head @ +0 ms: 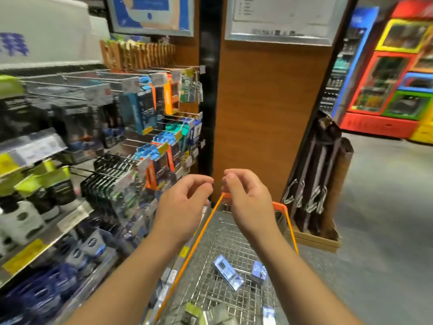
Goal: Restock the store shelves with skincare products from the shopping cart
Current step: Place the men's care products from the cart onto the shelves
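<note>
Both hands hovered above the far end of the shopping cart [234, 249], empty: the left hand [185, 202] and the right hand [243, 198] were raised side by side, fingers loosely curled and holding nothing, fingertips almost meeting over the cart's orange rim. The stock to be shelved lay below them on the cart's wire floor: a blue box [228, 272] flat near the middle, a smaller blue pack [259, 271] just beside it toward the cart's right wall, and more packages at the near end, too blurred to identify. The store shelves [46, 219] stood just left of the cart, holding dark bottles with green caps and blue jars lower down. The step in hand looked like reaching for the next item. To do it well, one hand should drop straight onto the flat box, pinch it across its narrow sides, and lift it clear of the mesh before swinging left of the cart to matching stock.
</note>
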`<state>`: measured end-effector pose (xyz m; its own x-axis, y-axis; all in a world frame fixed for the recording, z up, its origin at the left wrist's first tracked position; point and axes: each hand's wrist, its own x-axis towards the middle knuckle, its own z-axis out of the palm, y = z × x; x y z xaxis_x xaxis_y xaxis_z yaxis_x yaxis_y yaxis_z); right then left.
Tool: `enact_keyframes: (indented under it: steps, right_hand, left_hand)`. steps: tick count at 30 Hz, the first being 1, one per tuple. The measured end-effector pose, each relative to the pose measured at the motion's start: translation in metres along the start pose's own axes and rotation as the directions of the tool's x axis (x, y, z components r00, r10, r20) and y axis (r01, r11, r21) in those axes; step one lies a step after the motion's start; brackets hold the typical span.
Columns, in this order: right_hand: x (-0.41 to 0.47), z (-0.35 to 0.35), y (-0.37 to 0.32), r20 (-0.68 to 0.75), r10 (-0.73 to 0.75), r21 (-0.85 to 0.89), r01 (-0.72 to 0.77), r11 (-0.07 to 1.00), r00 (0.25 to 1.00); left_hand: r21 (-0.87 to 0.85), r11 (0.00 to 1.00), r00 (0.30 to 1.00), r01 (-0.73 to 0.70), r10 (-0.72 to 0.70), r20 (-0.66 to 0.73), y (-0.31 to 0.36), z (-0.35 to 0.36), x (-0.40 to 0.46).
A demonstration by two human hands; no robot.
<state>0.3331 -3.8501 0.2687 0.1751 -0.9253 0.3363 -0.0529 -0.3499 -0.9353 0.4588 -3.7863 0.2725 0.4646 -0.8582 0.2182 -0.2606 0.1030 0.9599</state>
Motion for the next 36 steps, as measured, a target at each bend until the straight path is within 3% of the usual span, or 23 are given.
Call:
enact_keyframes:
  steps: [10,19,25,32,36]
  right_hand:
    - [0.030,-0.059,0.056,-0.047,0.136,-0.018,-0.137,0.990,0.990]
    - [0.048,-0.059,0.109,-0.078,0.214,0.009,-0.214,0.977,0.974]
    - [0.057,-0.046,0.170,-0.080,0.340,0.000,-0.341,0.940,0.937]
    - [0.053,-0.015,0.274,-0.090,0.482,-0.061,-0.488,0.871,0.872]
    - [0.048,0.002,0.343,-0.099,0.572,-0.051,-0.578,0.814,0.814]
  left_hand:
    - [0.026,0.994,0.989,0.102,-0.104,0.100,-0.025,0.081,0.021]
    - [0.049,0.985,0.974,0.166,-0.172,0.146,-0.061,0.108,0.054]
    - [0.058,0.949,0.935,0.311,-0.316,0.161,-0.118,0.125,0.075]
    - [0.092,0.845,0.832,0.527,-0.535,0.144,-0.222,0.140,0.082]
    - [0.129,0.708,0.697,0.694,-0.706,0.123,-0.294,0.154,0.075]
